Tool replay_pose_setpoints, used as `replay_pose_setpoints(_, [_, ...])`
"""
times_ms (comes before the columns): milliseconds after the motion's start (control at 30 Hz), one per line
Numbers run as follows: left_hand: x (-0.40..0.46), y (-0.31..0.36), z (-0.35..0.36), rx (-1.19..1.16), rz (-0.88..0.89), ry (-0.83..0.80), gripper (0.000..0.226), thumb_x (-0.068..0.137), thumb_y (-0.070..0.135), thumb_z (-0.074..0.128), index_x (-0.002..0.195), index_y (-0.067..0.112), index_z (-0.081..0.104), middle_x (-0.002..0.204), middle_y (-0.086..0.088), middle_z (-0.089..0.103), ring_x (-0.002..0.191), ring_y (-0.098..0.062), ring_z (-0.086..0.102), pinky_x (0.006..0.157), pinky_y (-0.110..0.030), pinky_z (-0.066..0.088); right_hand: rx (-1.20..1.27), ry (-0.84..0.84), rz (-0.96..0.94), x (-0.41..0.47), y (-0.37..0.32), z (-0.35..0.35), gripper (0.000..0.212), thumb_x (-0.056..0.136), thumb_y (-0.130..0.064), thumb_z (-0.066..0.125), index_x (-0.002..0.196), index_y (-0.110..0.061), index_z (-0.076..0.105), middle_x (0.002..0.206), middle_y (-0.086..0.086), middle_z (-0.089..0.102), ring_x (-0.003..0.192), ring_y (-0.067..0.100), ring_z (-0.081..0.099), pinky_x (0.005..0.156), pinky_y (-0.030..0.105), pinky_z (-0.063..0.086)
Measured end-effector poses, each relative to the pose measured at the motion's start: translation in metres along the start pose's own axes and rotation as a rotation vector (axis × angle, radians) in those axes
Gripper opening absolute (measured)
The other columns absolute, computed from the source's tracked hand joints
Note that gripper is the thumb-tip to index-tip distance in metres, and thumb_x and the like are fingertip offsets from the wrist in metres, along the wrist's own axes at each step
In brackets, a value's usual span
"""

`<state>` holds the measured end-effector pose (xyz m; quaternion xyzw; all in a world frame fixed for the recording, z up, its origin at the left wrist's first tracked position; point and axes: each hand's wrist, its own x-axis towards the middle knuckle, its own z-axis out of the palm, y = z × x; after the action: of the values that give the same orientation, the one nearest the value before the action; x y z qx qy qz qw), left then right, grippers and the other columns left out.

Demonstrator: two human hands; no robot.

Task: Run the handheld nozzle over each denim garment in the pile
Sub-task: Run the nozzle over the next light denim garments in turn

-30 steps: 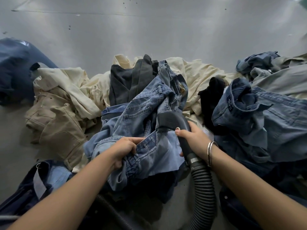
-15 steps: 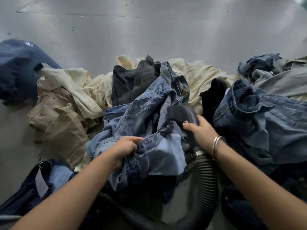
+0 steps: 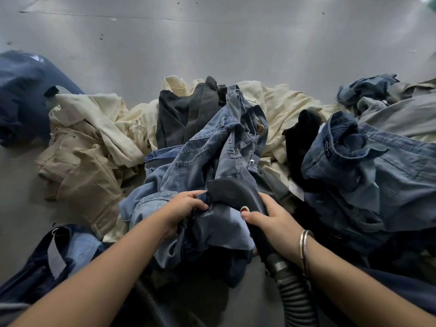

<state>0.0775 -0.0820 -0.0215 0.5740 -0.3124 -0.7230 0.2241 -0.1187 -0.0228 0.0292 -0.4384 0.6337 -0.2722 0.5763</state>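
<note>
A light blue denim garment (image 3: 200,159) lies bunched in the middle of the pile. My left hand (image 3: 186,206) grips a fold of it near its lower part. My right hand (image 3: 271,220) holds the dark handheld nozzle (image 3: 233,192) by its neck, thumb on top. The nozzle's wide head presses on the denim right beside my left hand. Its ribbed grey hose (image 3: 295,300) runs down to the bottom edge. More denim (image 3: 389,175) is heaped at the right.
Cream and tan garments (image 3: 89,166) lie at the left, a dark grey one (image 3: 186,116) at the back, a black one (image 3: 302,135) right of centre. Navy cloth (image 3: 21,97) sits far left, another navy piece (image 3: 56,260) at lower left. Grey floor (image 3: 212,48) stretches beyond.
My right hand has drawn the nozzle back toward me and to the left over the denim, ending next to my left hand. The left hand keeps its grip on the fabric.
</note>
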Motion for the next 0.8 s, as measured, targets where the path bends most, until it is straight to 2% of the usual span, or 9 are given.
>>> replay_pose_setpoints(67, [-0.002, 0.001, 0.0, -0.013, 0.001, -0.013, 0.038, 0.082, -0.016, 0.046, 0.09, 0.011, 0.072, 0.069, -0.01, 0.071, 0.054, -0.017, 0.066, 0.051, -0.021, 0.054, -0.032, 0.065, -0.019, 0.008, -0.005, -0.004, 0.022, 0.088, -0.021, 0.063, 0.101, -0.036, 0.053, 0.092, 0.003, 0.063, 0.078, 0.027, 0.064, 0.07, 0.049, 0.056])
replay_pose_setpoints(167, [-0.002, 0.001, 0.004, -0.008, 0.018, 0.002, 0.037, 0.082, -0.016, 0.047, 0.09, 0.011, 0.071, 0.063, -0.007, 0.069, 0.049, -0.014, 0.064, 0.047, -0.02, 0.052, 0.065, 0.102, -0.037, 0.013, -0.013, -0.014, 0.018, 0.09, -0.017, 0.06, 0.101, -0.03, 0.053, 0.086, 0.007, 0.06, 0.056, 0.022, 0.059, 0.045, 0.031, 0.051])
replay_pose_setpoints(267, [-0.002, 0.0, 0.002, -0.031, 0.027, -0.006, 0.039, 0.083, -0.016, 0.046, 0.094, 0.012, 0.071, 0.07, -0.009, 0.071, 0.055, -0.016, 0.066, 0.051, -0.021, 0.054, 0.108, 0.045, -0.088, 0.002, -0.011, -0.016, 0.025, 0.089, -0.016, 0.063, 0.102, -0.036, 0.057, 0.097, 0.007, 0.067, 0.072, 0.027, 0.066, 0.053, 0.031, 0.053])
replay_pose_setpoints(433, [-0.001, 0.0, -0.001, -0.042, 0.032, -0.031, 0.043, 0.081, -0.014, 0.045, 0.104, 0.012, 0.071, 0.085, -0.013, 0.073, 0.069, -0.02, 0.07, 0.061, -0.023, 0.057, -0.016, -0.026, -0.063, -0.003, 0.002, 0.002, 0.024, 0.082, -0.03, 0.067, 0.102, -0.037, 0.057, 0.091, -0.003, 0.069, 0.084, 0.02, 0.067, 0.066, 0.037, 0.057])
replay_pose_setpoints(500, [-0.002, 0.0, -0.003, -0.024, 0.026, -0.04, 0.043, 0.08, -0.014, 0.044, 0.098, 0.013, 0.073, 0.081, -0.012, 0.073, 0.065, -0.02, 0.07, 0.057, -0.023, 0.056, -0.035, 0.064, -0.061, 0.01, -0.002, -0.001, 0.021, 0.087, -0.022, 0.064, 0.099, -0.036, 0.054, 0.088, 0.001, 0.065, 0.075, 0.023, 0.065, 0.068, 0.041, 0.057])
replay_pose_setpoints(567, [-0.004, 0.004, -0.007, 0.027, 0.035, -0.043, 0.043, 0.077, -0.013, 0.045, 0.087, 0.014, 0.077, 0.077, -0.012, 0.073, 0.062, -0.019, 0.069, 0.052, -0.022, 0.054, 0.064, 0.151, -0.05, 0.023, -0.01, -0.015, 0.021, 0.09, -0.017, 0.061, 0.104, -0.03, 0.052, 0.087, 0.012, 0.061, 0.053, 0.025, 0.061, 0.049, 0.037, 0.055])
replay_pose_setpoints(700, [0.012, 0.014, -0.039, 0.45, 0.15, 0.202, 0.019, 0.067, 0.003, 0.055, 0.065, 0.015, 0.071, 0.06, -0.002, 0.063, 0.063, -0.022, 0.055, 0.054, -0.021, 0.043, 0.18, 0.274, -0.096, 0.031, -0.022, -0.056, 0.019, 0.091, -0.016, 0.06, 0.109, -0.019, 0.054, 0.084, 0.009, 0.059, 0.046, 0.016, 0.058, 0.038, 0.029, 0.049])
replay_pose_setpoints(733, [0.018, 0.013, -0.051, 0.635, 0.157, 0.293, 0.011, 0.071, 0.01, 0.057, 0.067, 0.014, 0.067, 0.065, -0.005, 0.064, 0.069, -0.025, 0.055, 0.061, -0.026, 0.044, 0.202, 0.283, -0.107, 0.03, -0.022, -0.063, 0.014, 0.091, -0.016, 0.06, 0.103, -0.022, 0.056, 0.083, 0.008, 0.059, 0.048, 0.016, 0.058, 0.039, 0.029, 0.049])
replay_pose_setpoints(800, [0.027, 0.002, -0.068, 1.092, 0.014, 0.459, 0.02, 0.084, 0.024, 0.055, 0.097, 0.012, 0.065, 0.105, -0.015, 0.065, 0.101, -0.034, 0.057, 0.086, -0.036, 0.047, 0.225, 0.28, -0.107, 0.025, -0.021, -0.068, 0.012, 0.092, -0.015, 0.059, 0.096, -0.026, 0.056, 0.081, 0.01, 0.058, 0.046, 0.016, 0.057, 0.039, 0.029, 0.05])
